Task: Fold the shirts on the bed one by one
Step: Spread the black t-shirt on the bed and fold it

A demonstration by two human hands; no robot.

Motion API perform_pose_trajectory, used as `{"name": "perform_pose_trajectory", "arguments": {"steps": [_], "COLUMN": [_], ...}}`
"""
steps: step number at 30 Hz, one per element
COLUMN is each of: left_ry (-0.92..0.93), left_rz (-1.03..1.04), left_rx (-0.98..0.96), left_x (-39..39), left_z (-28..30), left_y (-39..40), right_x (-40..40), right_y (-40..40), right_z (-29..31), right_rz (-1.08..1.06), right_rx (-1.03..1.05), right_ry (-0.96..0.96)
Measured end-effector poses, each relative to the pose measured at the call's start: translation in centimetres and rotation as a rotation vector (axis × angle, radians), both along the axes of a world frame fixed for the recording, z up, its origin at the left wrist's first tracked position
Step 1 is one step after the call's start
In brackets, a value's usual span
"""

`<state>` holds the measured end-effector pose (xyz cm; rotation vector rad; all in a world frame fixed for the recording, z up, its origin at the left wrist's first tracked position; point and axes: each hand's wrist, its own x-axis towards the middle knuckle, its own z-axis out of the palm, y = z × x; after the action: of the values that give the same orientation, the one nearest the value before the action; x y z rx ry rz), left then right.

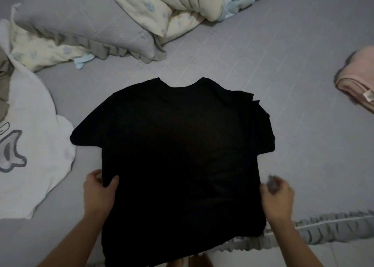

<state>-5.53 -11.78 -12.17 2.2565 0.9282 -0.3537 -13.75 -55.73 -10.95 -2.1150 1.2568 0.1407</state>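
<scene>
Black shirt point(182, 155) lies spread flat on the grey bed point(283, 74), neck away from the person, hem hanging over the ruffled bed edge point(334, 226). Left hand point(99, 194) pinches the shirt's left side edge, thumb on top. Right hand point(277, 196) is at the right side edge, blurred; can't tell its grip. White printed shirt point(30, 145) lies to the left, folded pink item point(358, 84) far right, pillow point(81, 24) and floral blanket point(172, 7) behind.

It was a home bedroom: a grey quilted bedsheet point(263, 64) with a ruffled edge, a grey frilled pillow point(85, 30) upper left, a cream floral duvet point(172, 5) bunched at the top.
</scene>
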Motion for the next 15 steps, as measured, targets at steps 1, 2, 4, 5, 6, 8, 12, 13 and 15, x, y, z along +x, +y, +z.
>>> {"name": "perform_pose_trajectory", "arguments": {"steps": [1,2,4,5,6,8,12,13,15], "left_ry": [-0.006,-0.007,-0.039,-0.069,-0.102,-0.163,-0.277,-0.280,-0.242], "left_rz": [-0.074,-0.155,-0.331,-0.422,-0.511,-0.638,-0.609,-0.593,-0.572], "left_rx": [0.042,0.110,0.238,0.261,0.271,0.272,0.262,0.273,0.293], "left_x": [1.9,3.8,7.5,9.3,11.1,14.8,22.4,23.9,26.2], "left_z": [0.2,0.5,0.8,0.8,0.8,0.5,-0.5,-0.8,-1.4], "left_y": [-0.3,-0.7,-1.8,-2.4,-3.0,-4.1,-6.5,-6.9,-7.3], "right_x": [2.7,5.6,11.4,14.2,16.9,22.0,29.4,30.4,31.7], "right_y": [-0.4,-0.7,-1.0,-1.1,-1.1,-1.1,-0.6,-0.5,-0.1], "right_z": [0.2,0.4,0.7,0.6,0.5,0.1,-1.1,-1.4,-2.0], "right_rz": [0.064,0.130,0.282,0.363,0.441,0.569,0.762,0.800,0.801], "right_rx": [-0.055,-0.122,-0.235,-0.261,-0.273,-0.291,-0.332,-0.304,-0.177], "right_ry": [-0.026,-0.044,-0.079,-0.102,-0.124,-0.150,-0.051,-0.008,0.052]}}
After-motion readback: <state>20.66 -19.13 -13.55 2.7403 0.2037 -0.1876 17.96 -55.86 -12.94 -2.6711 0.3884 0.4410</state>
